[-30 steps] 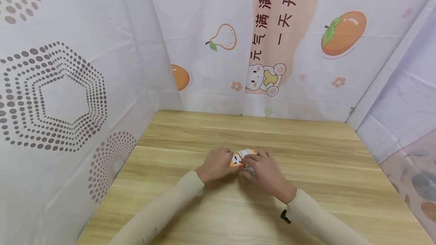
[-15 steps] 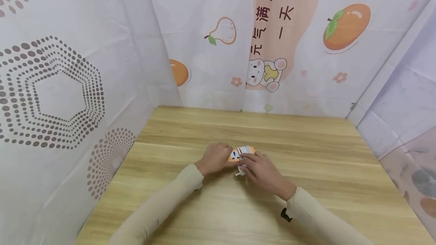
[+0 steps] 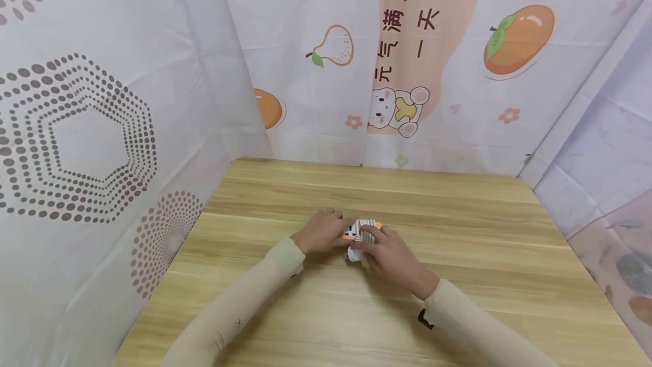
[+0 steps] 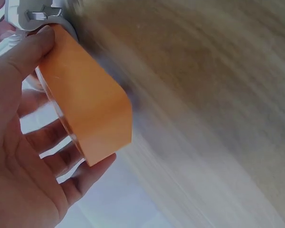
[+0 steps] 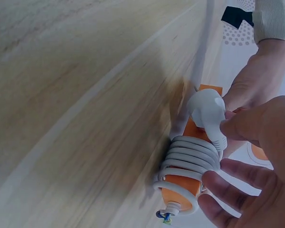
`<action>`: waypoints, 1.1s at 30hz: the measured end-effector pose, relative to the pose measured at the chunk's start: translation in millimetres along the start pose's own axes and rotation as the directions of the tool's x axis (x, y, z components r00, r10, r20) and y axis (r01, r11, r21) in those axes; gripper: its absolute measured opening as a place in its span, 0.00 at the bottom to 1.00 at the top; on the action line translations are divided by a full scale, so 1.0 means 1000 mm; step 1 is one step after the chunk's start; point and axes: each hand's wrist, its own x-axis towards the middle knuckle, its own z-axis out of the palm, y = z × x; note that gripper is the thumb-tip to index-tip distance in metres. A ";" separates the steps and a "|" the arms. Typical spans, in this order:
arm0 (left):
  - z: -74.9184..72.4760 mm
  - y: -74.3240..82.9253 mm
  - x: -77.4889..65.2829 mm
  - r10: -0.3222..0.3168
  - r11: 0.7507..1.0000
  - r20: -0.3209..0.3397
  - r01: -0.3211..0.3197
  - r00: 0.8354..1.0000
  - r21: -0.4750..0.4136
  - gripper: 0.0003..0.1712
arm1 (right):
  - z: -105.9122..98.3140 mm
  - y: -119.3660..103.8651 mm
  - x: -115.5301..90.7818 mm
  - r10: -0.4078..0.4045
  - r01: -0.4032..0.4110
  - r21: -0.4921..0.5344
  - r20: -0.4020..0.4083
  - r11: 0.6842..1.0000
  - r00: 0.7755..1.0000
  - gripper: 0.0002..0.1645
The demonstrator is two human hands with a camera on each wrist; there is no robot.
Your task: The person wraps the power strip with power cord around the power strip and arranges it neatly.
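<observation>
An orange power strip (image 4: 85,95) with a white socket face (image 3: 350,229) is between both hands over the table. White cable (image 5: 190,156) is wound in several turns round its right part. My left hand (image 3: 322,231) grips the strip's left end, thumb along one side and fingers on the other. The white plug (image 5: 206,111) lies against the strip's near side, its prongs (image 4: 38,15) partly visible in the left wrist view. With the thumb on the plug and cable, my right hand (image 3: 394,262) holds them; its other fingers are bent beside the coils.
The wood-grain table (image 3: 326,321) extends around the hands. White printed curtains (image 3: 305,101) stand behind it and along both sides. A dark strap (image 3: 425,319) hangs at the right cuff. A small blue and yellow bit (image 5: 166,218) shows at the strip's end.
The plug has turned and shifted left under the right thumb; its prongs pointed out toward the table half a second ago. The left fingers now reach farther over the socket face.
</observation>
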 end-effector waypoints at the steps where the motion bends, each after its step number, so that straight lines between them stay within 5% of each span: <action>1: -0.001 0.000 0.000 0.006 1.000 0.007 -0.006 1.000 0.004 0.38 | 0.000 0.000 0.000 0.000 0.000 -0.008 0.002 1.000 1.000 0.18; 18: 0.005 -0.004 -0.003 0.062 0.997 -0.048 -0.059 0.997 0.051 0.34 | 0.002 0.001 -0.002 0.023 -0.023 -0.004 0.009 1.000 1.000 0.23; 33: 0.003 -0.012 -0.017 0.053 0.988 -0.044 -0.059 0.998 -0.142 0.39 | 0.000 0.001 -0.003 0.046 -0.046 0.069 0.012 0.997 0.999 0.21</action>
